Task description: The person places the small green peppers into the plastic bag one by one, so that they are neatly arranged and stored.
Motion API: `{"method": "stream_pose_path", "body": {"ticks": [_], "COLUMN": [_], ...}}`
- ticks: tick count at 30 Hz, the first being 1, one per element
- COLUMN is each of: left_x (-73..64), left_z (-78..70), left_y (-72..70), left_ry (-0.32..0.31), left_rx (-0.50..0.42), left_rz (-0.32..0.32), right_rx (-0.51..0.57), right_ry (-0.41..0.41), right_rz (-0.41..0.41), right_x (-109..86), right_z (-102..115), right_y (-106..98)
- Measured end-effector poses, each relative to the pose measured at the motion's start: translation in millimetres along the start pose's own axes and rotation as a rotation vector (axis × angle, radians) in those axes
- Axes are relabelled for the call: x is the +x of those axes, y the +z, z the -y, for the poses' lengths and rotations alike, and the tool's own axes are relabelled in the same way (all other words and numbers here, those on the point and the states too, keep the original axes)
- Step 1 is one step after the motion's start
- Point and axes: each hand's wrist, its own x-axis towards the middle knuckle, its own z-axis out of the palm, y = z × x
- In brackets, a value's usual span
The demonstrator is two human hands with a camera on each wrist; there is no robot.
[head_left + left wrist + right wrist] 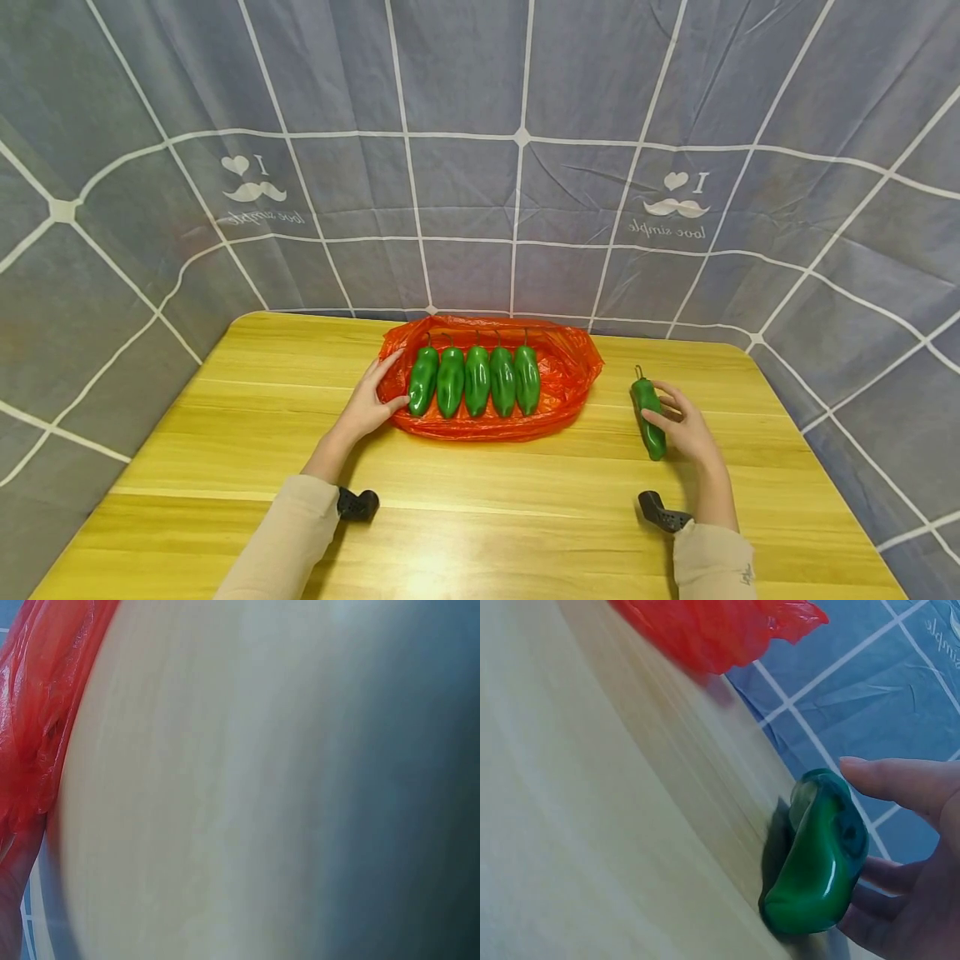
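Observation:
In the head view a red plastic bag (480,429) lies spread on the wooden table, its rim opened out. Several glossy green peppers (477,382) stand side by side in it, stems pointing away. My left hand (367,404) rests at the bag's left end, thumb and fingers spread, the thumb near the leftmost pepper. To the right, my right hand (686,425) holds another green pepper (651,433) that lies on the table. In the right wrist view the thumb is at one side of this pepper (814,881) and fingers at the other.
The wooden table (510,517) ends at the back against a grey-blue cloth (465,183) with white lines. Each wrist wears a black mount, the left mount (358,504) and the right mount (663,512) both low over the table.

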Motion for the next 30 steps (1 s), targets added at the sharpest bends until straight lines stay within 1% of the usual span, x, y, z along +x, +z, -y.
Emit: {"method": "stream_pose_path", "body": {"ticks": [5,7,14,22,27,30], "left_x": [0.3,0.4,0.1,1.1,1.1,1.0], "left_z": [0.8,1.3,0.7,2.9,3.6,3.7], "left_y": [0.2,0.2,-0.3,0.2,0.6,0.4], "left_ry": [0.009,0.009,-0.001,0.002,0.004,0.005], "left_rx": [0.002,0.009,0.014,0.011,0.003,0.008], "left_rz": [-0.001,0.001,0.008,0.007,0.007,0.008], "right_rx": [-0.011,-0.019,-0.048,-0.073,-0.091,-0.083], "right_ry": [-0.048,-0.056,-0.036,-0.036,-0.011,-0.002], "right_rz": [-0.001,0.002,0.012,0.015,0.026,0.032], "right_x": [1.2,2.0,3.7,5.5,5.0,4.2], "right_z": [-1.5,-1.7,-3.3,-2.2,-0.2,1.0], "right_y": [2.8,3.7,6.0,6.9,7.2,7.4]}}
